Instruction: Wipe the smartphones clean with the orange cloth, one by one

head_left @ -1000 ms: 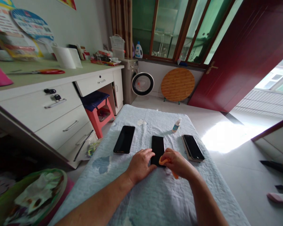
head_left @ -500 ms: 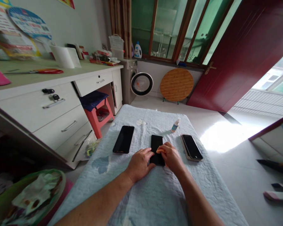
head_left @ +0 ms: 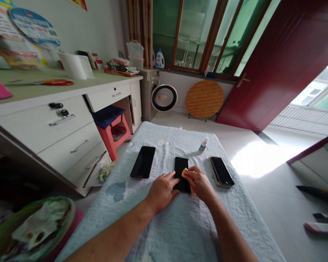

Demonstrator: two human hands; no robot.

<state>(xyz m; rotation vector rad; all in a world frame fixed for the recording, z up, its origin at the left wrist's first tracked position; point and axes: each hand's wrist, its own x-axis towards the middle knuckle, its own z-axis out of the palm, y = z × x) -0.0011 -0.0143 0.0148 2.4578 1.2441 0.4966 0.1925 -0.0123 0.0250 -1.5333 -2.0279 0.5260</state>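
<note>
A black smartphone [head_left: 182, 165] lies face up on the light blue quilted cover, between my two hands. My left hand [head_left: 161, 189] rests with its fingers spread on the phone's left side, the thumb near its lower edge. My right hand [head_left: 198, 182] pinches a small orange cloth [head_left: 184, 172] against the phone's screen; part of the cloth is hidden under the fingers. To the left lies a larger black phone [head_left: 143, 162]. On the right is another dark phone [head_left: 222, 171] with a pale edge under it. A small spray bottle [head_left: 203, 146] stands behind them.
The quilted cover [head_left: 177, 225] drapes the work surface. A white desk [head_left: 43, 127] runs along the left, with a red stool [head_left: 112, 140] beside it. At lower left stands a bin [head_left: 72, 218] holding rubbish. A washing machine [head_left: 147, 94] has its door open at the back.
My right hand has shifted very slightly on the phone, and more of the orange cloth shows above its fingers. My left hand stays in place.
</note>
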